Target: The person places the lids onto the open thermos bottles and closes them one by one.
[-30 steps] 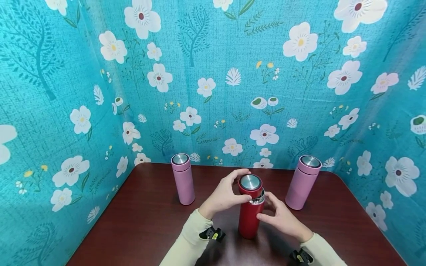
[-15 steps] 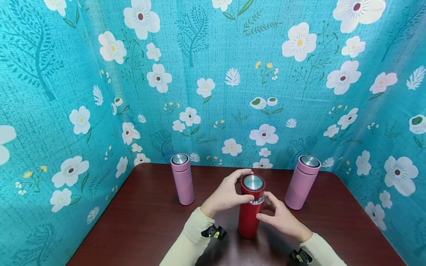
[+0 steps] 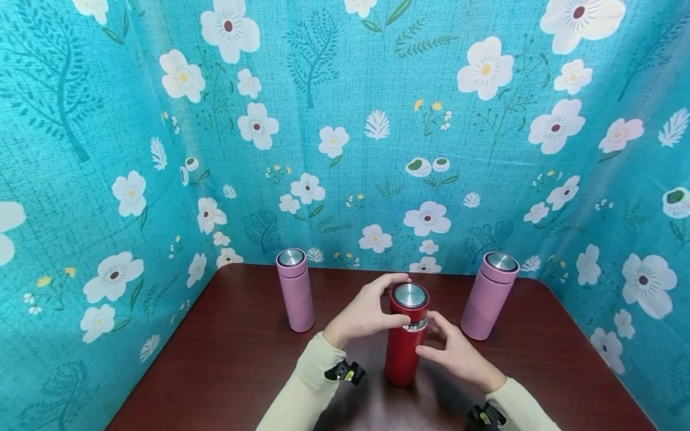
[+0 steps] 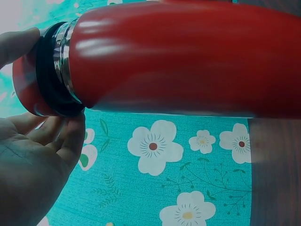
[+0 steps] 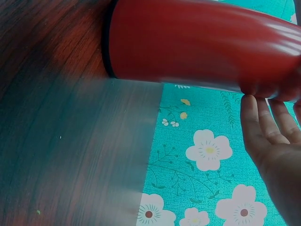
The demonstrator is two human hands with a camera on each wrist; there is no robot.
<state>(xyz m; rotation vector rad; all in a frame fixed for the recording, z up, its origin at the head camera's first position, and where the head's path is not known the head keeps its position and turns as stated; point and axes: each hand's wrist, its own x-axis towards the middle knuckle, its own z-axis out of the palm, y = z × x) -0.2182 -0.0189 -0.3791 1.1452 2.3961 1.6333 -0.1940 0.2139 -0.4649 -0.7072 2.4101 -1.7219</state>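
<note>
A red thermos (image 3: 401, 356) stands upright on the table, with a steel neck ring visible below its lid. Its red lid (image 3: 411, 299), topped by a silver disc, sits over the mouth, and the left wrist view shows a dark band between lid (image 4: 28, 84) and neck. My left hand (image 3: 366, 314) grips this lid between thumb and fingers. Lower down, my right hand (image 3: 458, 353) holds the body from the right side, thumb in front. In the right wrist view the fingers (image 5: 270, 122) touch the red wall.
A pink thermos (image 3: 299, 299) stands at the back left of the dark wooden table (image 3: 232, 359). Another pink thermos (image 3: 487, 302) is at the right, just beyond my right hand. Flowered turquoise cloth (image 3: 334, 179) hangs behind and along both sides.
A second ago the lid sat off-centre to the left, exposing the mouth's rim. It has shifted right with my left hand and lines up over the neck. The right hand stays put.
</note>
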